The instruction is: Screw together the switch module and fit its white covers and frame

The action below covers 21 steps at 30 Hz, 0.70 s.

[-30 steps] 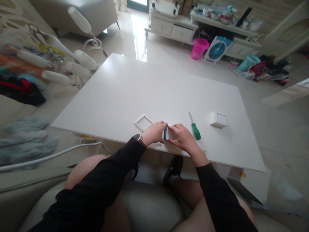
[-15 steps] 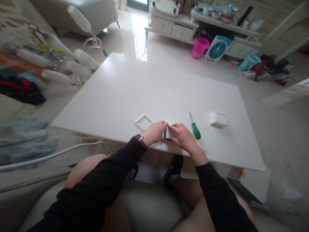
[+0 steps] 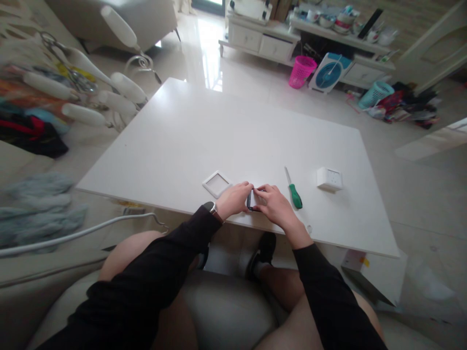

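Above the near edge of the white table, my left hand [image 3: 236, 199] and my right hand [image 3: 273, 201] grip a small square white-and-black switch panel [image 3: 253, 198] from opposite sides. Its dark rim faces my left hand, and fingers hide much of it. On the tabletop just left of my left hand lies a white square cover frame [image 3: 216, 183]. To the right of my right hand rests a screwdriver [image 3: 296, 196] with a green handle, its tip pointing away from me. Farther right sits a white box-shaped wall socket [image 3: 330, 179].
The white table [image 3: 219, 126] spans the middle of the view. A small clear round piece [image 3: 309, 228] lies at its near edge. Beyond it on the floor are a pink basket [image 3: 302, 72], a blue-and-white fan [image 3: 328, 73] and a teal basket [image 3: 375, 94]. A white-shaded lamp [image 3: 120, 29] stands left.
My right hand's fingers have shifted slightly over the switch panel, and more of its white face shows. Both hands stay almost in place; the things on the table have not moved.
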### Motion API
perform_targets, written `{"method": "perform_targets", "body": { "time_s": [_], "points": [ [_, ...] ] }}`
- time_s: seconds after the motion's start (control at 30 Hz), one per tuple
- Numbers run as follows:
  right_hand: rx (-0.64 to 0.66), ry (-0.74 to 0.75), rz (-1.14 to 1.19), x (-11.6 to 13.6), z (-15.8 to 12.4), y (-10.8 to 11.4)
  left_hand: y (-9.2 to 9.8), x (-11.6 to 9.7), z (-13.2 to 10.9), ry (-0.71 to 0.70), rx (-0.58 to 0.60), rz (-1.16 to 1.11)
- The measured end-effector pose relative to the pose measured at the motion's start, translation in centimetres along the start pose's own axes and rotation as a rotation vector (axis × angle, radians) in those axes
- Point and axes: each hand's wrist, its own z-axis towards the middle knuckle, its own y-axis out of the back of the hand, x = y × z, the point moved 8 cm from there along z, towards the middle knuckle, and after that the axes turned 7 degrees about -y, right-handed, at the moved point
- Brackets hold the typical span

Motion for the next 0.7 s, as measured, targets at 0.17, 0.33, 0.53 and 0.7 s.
{"method": "perform_targets", "body": {
  "time_s": [0.17, 0.33, 0.53, 0.7],
  "points": [
    [0.026, -0.059, -0.003, 0.1, 0.0, 0.0, 0.0, 0.0, 0.0, -0.001, -0.015, -0.022],
    [-0.009, -0.089, 0.043, -0.3, 0.1, -0.1, 0.1, -0.1, -0.1, -0.004, -0.008, -0.016],
    [-0.015, -0.162, 0.096, -1.4, 0.5, -0.4, 0.2, -0.2, 0.0, 0.023, 0.008, 0.008],
    [0.009, -0.272, 0.144, -2.0, 0.6, -0.6, 0.4, -0.3, -0.1, 0.050, 0.028, 0.022]
  ]
}}
